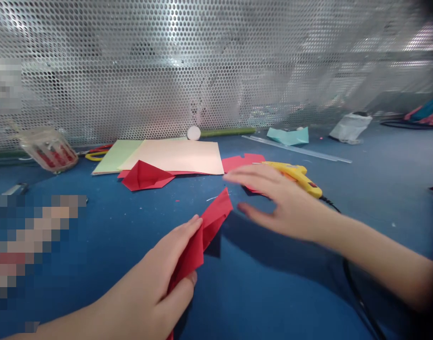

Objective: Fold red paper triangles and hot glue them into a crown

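Observation:
A folded piece of red paper (212, 215) slants up from my left hand (167, 274), whose fingers and thumb close on it from either side. Its lower part is hidden behind the hand. My right hand (269, 196) hovers just right of the paper's upper tip, empty, with thumb and fingers apart. Partly behind that hand lies a yellow glue gun (308, 182) on the blue table (273, 293). Another folded red paper piece (145, 177) sits farther back on the left. A flat red paper scrap (243, 162) lies behind my right hand.
Stacked cream paper (181, 156) and green paper (113, 156) lie behind. At left are a tilted jar (48, 148) and yellow-handled scissors (96, 155). Clear glue sticks (301, 150) and folded teal paper (288, 136) lie back right. A black cord (358, 295) crosses the right. A perforated metal panel (216, 61) stands behind.

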### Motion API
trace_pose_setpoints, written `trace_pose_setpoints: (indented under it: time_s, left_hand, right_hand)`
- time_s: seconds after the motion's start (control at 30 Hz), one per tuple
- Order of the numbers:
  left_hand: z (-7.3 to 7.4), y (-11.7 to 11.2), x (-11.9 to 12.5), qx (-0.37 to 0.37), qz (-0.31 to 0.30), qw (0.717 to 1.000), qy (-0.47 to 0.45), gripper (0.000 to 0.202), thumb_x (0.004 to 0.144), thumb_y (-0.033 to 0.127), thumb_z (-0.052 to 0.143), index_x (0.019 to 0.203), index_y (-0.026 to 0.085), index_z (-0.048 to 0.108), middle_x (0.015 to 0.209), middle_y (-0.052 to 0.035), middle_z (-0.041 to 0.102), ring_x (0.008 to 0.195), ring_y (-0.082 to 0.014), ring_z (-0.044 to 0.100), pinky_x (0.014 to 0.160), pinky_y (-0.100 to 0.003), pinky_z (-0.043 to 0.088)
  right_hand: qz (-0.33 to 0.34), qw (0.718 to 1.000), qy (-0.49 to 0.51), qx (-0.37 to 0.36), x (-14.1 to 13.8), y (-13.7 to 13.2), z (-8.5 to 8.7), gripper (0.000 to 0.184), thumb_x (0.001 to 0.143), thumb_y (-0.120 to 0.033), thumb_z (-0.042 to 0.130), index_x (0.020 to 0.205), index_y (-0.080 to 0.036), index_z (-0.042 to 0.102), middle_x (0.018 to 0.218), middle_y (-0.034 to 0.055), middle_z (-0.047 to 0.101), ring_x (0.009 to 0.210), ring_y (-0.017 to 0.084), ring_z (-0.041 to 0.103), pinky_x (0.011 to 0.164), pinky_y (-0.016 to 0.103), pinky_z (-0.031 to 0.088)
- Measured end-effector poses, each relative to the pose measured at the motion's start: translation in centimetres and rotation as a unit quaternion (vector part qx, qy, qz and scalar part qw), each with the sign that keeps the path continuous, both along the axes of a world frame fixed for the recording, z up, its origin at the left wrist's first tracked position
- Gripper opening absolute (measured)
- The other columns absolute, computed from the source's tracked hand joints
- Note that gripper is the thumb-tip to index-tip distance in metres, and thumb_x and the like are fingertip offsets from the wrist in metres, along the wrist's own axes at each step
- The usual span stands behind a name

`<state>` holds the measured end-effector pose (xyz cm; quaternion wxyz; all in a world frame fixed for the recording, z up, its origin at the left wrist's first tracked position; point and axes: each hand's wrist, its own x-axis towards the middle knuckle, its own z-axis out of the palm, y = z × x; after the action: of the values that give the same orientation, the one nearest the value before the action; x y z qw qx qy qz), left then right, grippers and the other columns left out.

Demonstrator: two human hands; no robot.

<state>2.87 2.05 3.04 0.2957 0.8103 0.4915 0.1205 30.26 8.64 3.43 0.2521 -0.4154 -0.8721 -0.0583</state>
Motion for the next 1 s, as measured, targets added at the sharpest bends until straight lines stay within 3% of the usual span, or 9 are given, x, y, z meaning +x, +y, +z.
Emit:
trace_pose_setpoints:
  time_s: [0.03,0.1,0.2,0.3,0.43,0.57,0.7,0.83,1.0]
  left_hand:
    - [0.1,0.0,-0.1,0.011,-0.009,1.000,0.000,0.055,0.096,0.032,0.038,0.150,0.036,0.026,0.155,0.0092,0.034,0.140,-0.0142,0.035,0.112,-0.035,0.027]
    - [0.2,-0.1,-0.3,0.031,-0.021,0.999,-0.003,0.055,0.095,0.028,0.038,0.150,0.035,0.029,0.153,0.0089,0.038,0.139,-0.0141,0.038,0.112,-0.032,0.029]
    - [0.4,-0.1,-0.3,0.049,-0.023,0.998,-0.040,0.053,0.093,0.026,0.040,0.145,0.040,0.037,0.145,0.0116,0.049,0.131,-0.0132,0.049,0.109,-0.028,0.036]
    - [0.5,-0.2,0.0,0.062,-0.021,0.992,-0.105,0.053,0.089,0.023,0.043,0.138,0.042,0.047,0.136,0.0126,0.058,0.120,-0.0134,0.058,0.105,-0.025,0.043]
    - [0.4,-0.3,0.3,0.054,-0.048,0.991,-0.113,0.054,0.084,0.021,0.045,0.135,0.038,0.053,0.134,0.0076,0.061,0.118,-0.0190,0.061,0.103,-0.031,0.047]
    - [-1.2,-0.3,-0.1,0.101,-0.077,0.990,-0.065,0.058,0.086,0.022,0.042,0.142,0.036,0.045,0.141,0.0052,0.054,0.126,-0.0224,0.055,0.109,-0.040,0.041]
    - [-2.8,0.1,-0.2,0.111,-0.151,0.982,-0.012,0.066,0.084,0.023,0.043,0.148,0.033,0.034,0.149,0.0045,0.044,0.131,-0.0220,0.049,0.111,-0.039,0.038]
    - [-2.7,0.0,0.5,0.129,-0.163,0.978,0.015,0.069,0.085,0.030,0.046,0.151,0.031,0.025,0.152,0.0027,0.040,0.139,-0.0247,0.037,0.115,-0.044,0.032]
    - [-2.0,-0.4,1.3,0.193,-0.150,0.967,0.067,0.069,0.091,0.039,0.045,0.154,0.028,0.018,0.154,-0.0016,0.037,0.143,-0.0280,0.029,0.117,-0.049,0.026]
  right_hand:
    - [0.090,0.996,0.017,0.010,-1.1,-0.5,-0.1,0.036,0.091,-0.021,0.052,0.128,-0.022,0.056,0.127,0.0090,0.062,0.118,0.021,0.057,0.100,0.039,0.046]
    - [0.164,0.985,0.048,0.040,-2.5,-1.1,-0.5,0.027,0.093,-0.018,0.054,0.119,-0.018,0.060,0.114,0.0092,0.069,0.105,0.019,0.063,0.093,0.036,0.051]
    - [0.184,0.977,0.089,0.061,-3.0,-1.5,-0.8,0.018,0.090,-0.016,0.062,0.108,-0.015,0.064,0.097,0.0082,0.073,0.090,0.018,0.066,0.083,0.034,0.053]
    - [0.210,0.968,0.138,0.021,-2.8,-1.4,-0.8,0.016,0.083,-0.021,0.072,0.097,-0.016,0.068,0.085,0.0049,0.072,0.079,0.016,0.065,0.075,0.031,0.052]
    - [0.238,0.956,0.168,-0.029,-3.0,-1.6,-0.9,0.010,0.084,-0.025,0.071,0.090,-0.017,0.069,0.077,0.0027,0.069,0.072,0.012,0.061,0.066,0.024,0.051]
    - [0.270,0.953,0.102,0.090,-3.2,-2.0,-0.8,0.017,0.096,-0.017,0.054,0.090,-0.014,0.070,0.074,0.0038,0.070,0.066,0.013,0.058,0.061,0.028,0.047]
    - [0.300,0.936,0.029,0.184,-2.8,-2.3,-0.5,0.022,0.095,-0.008,0.048,0.089,-0.011,0.069,0.072,0.0039,0.072,0.068,0.015,0.062,0.063,0.029,0.048]
    - [0.315,0.939,0.003,0.139,-2.3,-1.7,-0.4,0.026,0.097,-0.009,0.046,0.087,-0.011,0.070,0.084,0.0064,0.074,0.078,0.016,0.066,0.071,0.029,0.051]
    - [0.336,0.941,-0.013,0.044,-1.9,-1.2,-0.7,0.026,0.095,-0.015,0.045,0.099,-0.010,0.070,0.098,0.0099,0.075,0.088,0.019,0.068,0.078,0.033,0.054]
